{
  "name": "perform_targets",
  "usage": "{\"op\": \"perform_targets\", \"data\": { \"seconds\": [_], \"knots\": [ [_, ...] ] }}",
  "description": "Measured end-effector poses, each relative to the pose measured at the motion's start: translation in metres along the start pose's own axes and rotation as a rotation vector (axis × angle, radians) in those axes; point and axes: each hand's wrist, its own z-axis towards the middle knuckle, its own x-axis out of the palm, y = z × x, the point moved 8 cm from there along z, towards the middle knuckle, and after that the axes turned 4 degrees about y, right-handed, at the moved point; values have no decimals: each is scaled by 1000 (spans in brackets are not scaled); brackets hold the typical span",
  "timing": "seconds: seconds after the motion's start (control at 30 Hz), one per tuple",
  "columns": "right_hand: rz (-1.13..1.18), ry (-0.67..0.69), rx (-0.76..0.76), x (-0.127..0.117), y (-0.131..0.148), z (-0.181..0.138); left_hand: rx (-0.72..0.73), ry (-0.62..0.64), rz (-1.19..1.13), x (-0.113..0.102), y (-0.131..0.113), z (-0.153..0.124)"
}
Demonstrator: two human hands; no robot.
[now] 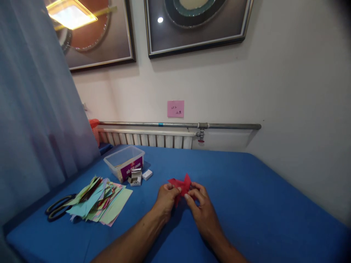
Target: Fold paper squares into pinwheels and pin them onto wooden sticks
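Observation:
Above the blue surface, near the middle of the head view, is a red paper pinwheel [181, 185] with pointed, folded flaps. My left hand [165, 200] pinches its left side, thumb pressed on the front near the centre. From the right, my right hand [201, 202] holds the lower right part between thumb and fingers. Parts of the paper behind the fingers are hidden. Left of my hands lie a small open white box [135, 178] with tiny items inside and a small white box [147, 174].
A clear plastic tub [124, 156] with a purple label holds thin sticks. Piled coloured paper [100, 201] lies over black-handled scissors [58, 208] at the left. The blue-covered table [246, 204] meets a wall with a radiator [148, 139] and pipe [230, 126]. A blue curtain [41, 109] hangs left.

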Motion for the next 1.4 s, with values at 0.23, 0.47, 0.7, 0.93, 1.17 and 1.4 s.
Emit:
{"op": "perform_targets", "data": {
  "seconds": [0.23,0.47,0.7,0.93,1.17,1.4],
  "knots": [
    [147,-50,181,-1,-26,8,-2,4,32,2,3,-1],
    [319,15,274,7,-27,6,-45,64,1,12,2,-6],
    [340,-49,286,4,-30,8,-74,46,0,10,6,-6],
    [555,-5,349,14,-36,7,-64,82,-18,12,6,-5],
    [519,21,342,11,-34,9,-78,127,-11,15,5,-7],
    [516,12,333,11,-37,9,-79,122,10,15,6,-7]
  ]
}}
